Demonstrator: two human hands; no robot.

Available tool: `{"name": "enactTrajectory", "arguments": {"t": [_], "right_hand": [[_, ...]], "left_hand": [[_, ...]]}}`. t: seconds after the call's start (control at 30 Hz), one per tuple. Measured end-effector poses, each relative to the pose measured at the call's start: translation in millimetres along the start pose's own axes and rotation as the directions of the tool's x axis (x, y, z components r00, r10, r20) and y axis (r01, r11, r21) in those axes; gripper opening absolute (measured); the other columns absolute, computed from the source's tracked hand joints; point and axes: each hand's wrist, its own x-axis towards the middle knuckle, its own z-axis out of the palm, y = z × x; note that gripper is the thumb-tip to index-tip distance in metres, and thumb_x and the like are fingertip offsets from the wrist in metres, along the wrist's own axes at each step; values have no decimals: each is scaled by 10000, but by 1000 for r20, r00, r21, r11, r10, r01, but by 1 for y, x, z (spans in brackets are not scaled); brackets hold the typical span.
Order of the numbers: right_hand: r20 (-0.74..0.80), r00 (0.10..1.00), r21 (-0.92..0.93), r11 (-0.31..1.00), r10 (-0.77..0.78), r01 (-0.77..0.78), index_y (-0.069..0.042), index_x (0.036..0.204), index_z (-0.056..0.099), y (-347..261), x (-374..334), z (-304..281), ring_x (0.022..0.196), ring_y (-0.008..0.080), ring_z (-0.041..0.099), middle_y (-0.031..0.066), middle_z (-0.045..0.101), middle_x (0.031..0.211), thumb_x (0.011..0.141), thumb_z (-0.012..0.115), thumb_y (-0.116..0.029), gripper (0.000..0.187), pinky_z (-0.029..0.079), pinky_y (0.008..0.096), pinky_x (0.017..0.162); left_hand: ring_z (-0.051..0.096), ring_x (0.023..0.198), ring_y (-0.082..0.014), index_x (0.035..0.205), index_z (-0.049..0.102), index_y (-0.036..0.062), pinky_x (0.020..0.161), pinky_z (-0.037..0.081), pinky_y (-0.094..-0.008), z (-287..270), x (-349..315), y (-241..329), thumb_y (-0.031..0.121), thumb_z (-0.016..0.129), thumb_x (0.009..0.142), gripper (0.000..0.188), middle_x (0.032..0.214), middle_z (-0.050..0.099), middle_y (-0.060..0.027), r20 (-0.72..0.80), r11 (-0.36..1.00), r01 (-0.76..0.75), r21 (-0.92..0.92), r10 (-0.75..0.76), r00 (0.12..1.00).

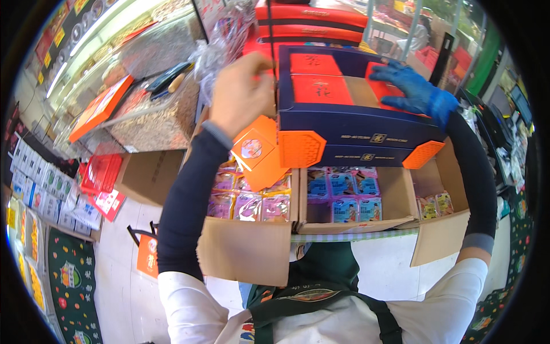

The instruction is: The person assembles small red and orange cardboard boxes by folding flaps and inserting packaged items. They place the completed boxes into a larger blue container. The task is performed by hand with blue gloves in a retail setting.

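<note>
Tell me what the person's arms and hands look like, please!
The left hand is bare. The right hand wears a bright blue glove, wrinkled at the wrist. Dark navy arm covers hug both forearms, with grey bands showing. Above them are loose white sleeves.

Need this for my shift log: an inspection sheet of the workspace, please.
Surface: open cardboard cartons, green-checked edge below.
Job's things: navy gift box holding red boxes.
Clutter: orange cards over wrapped snack packs.
Hands: bare left hand, fingers curled, near the navy gift box's left edge; blue-gloved right hand on a red box.
Cables: thin dark vertical line near the left hand; cord unconfirmed.
Surroundings: glass display case at left, red cases behind.
</note>
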Motion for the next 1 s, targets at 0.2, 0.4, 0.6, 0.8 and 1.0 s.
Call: {"name": "enactTrajectory", "arguments": {"t": [0.2,0.4,0.6,0.8,1.0], "right_hand": [[-407,914,296,947,3,128,-78,1190,567,-127,-38,-30,1218,290,459,102,534,1238,841,594,-110,352,370,420,1019],[-383,856,-61,934,-348,352,-130,1036,667,-213,-102,29,1154,209,493,30,600,1103,702,659,-74,339,391,404,1000],[-416,909,199,973,-28,121,-132,999,674,-231,-137,54,1050,192,540,10,622,1051,707,653,-39,307,420,393,956],[-444,881,407,913,162,37,-117,992,676,-238,-138,61,972,217,570,21,644,1011,706,628,-3,312,423,396,944],[-347,894,866,462,282,191,-58,1297,461,-268,-80,61,1228,305,441,146,465,1315,769,669,-104,570,317,410,1043]], "left_hand": [[655,747,-322,999,618,8,671,526,-419,-29,-133,-151,200,618,798,278,881,665,-151,440,242,946,216,-889,127],[645,624,-209,786,615,-45,536,550,-318,39,-181,-169,337,728,785,399,729,639,-115,479,172,968,184,-875,65],[648,584,-202,728,621,35,523,530,-399,70,-204,-189,292,805,687,318,664,640,-107,207,316,931,182,-938,278],[591,598,-167,864,555,34,492,523,-338,26,-139,-134,108,643,805,129,768,590,-78,380,159,948,-276,-888,260],[576,921,-104,1051,575,-57,798,474,-274,-89,-160,18,7,572,835,226,1005,639,-71,149,599,570,-562,-605,782]]}}
